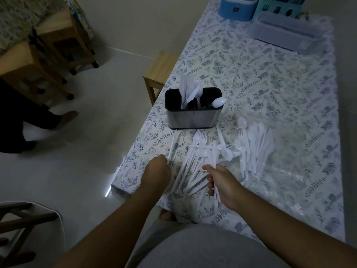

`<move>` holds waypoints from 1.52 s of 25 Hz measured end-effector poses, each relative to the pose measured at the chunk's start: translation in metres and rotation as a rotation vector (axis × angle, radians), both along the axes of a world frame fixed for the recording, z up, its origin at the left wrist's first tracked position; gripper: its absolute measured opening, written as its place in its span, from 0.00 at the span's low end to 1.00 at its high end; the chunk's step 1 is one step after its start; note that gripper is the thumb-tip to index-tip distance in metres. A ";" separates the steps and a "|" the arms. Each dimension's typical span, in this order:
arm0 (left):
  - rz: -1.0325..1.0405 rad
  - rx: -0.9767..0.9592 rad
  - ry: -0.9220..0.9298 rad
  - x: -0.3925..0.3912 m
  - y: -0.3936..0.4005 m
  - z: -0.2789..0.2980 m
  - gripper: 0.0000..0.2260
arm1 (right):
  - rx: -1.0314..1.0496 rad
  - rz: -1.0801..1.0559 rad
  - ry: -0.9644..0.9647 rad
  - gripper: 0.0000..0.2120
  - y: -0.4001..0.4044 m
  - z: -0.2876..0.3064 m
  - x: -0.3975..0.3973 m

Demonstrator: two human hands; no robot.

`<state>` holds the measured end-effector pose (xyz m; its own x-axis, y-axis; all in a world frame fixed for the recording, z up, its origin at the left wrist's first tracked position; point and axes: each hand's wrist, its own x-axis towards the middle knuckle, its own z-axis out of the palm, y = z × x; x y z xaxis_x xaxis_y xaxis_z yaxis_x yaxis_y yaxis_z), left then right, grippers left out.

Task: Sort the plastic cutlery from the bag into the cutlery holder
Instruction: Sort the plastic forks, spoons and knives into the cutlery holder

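Floral surface (260, 78) carried loose cutlery (195, 161) near its front edge; right hand (222, 182) clutched several pieces for the holder (193, 109), left hand (157, 171) seemingly pinched 1.

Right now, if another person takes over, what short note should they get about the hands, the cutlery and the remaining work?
Left hand: curled over the table edge, seemingly pinching a thin white piece; hard to tell.
Right hand: grips several white handles.
Cutlery holder: upright, near the table's left edge. It holds knives and forks and one spoon, apparently in separate compartments.
Left: a loose pile in front of the holder, and a second bunch on the clear plastic bag.
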<state>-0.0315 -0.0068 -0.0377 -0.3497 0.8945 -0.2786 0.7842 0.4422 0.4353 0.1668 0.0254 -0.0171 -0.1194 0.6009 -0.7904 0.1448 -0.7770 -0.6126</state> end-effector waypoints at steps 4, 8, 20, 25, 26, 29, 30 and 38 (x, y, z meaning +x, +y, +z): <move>0.001 0.054 -0.162 0.020 -0.014 0.020 0.05 | -0.022 -0.134 0.085 0.09 -0.001 0.000 0.003; -0.233 0.104 -0.353 0.057 -0.012 0.033 0.06 | 0.055 -0.152 0.195 0.09 0.000 0.005 0.004; 0.052 -0.079 -0.229 0.022 0.005 -0.006 0.07 | 0.075 -0.105 0.028 0.11 -0.006 -0.002 0.026; 0.157 -0.071 -0.271 0.002 0.002 -0.006 0.07 | 0.111 -0.033 -0.046 0.13 -0.005 -0.008 0.027; 0.157 -0.062 -0.272 -0.001 0.000 -0.006 0.07 | 0.107 -0.039 -0.053 0.12 -0.005 -0.008 0.027; 0.148 -0.073 -0.295 -0.004 -0.004 -0.007 0.07 | 0.062 -0.082 -0.009 0.09 -0.005 -0.007 0.022; 0.159 -0.087 -0.325 -0.002 -0.006 -0.007 0.07 | 0.045 -0.095 0.009 0.08 -0.005 -0.007 0.020; 0.040 -0.019 -0.740 0.039 -0.013 0.022 0.05 | 0.032 -0.046 0.252 0.10 -0.013 0.003 0.003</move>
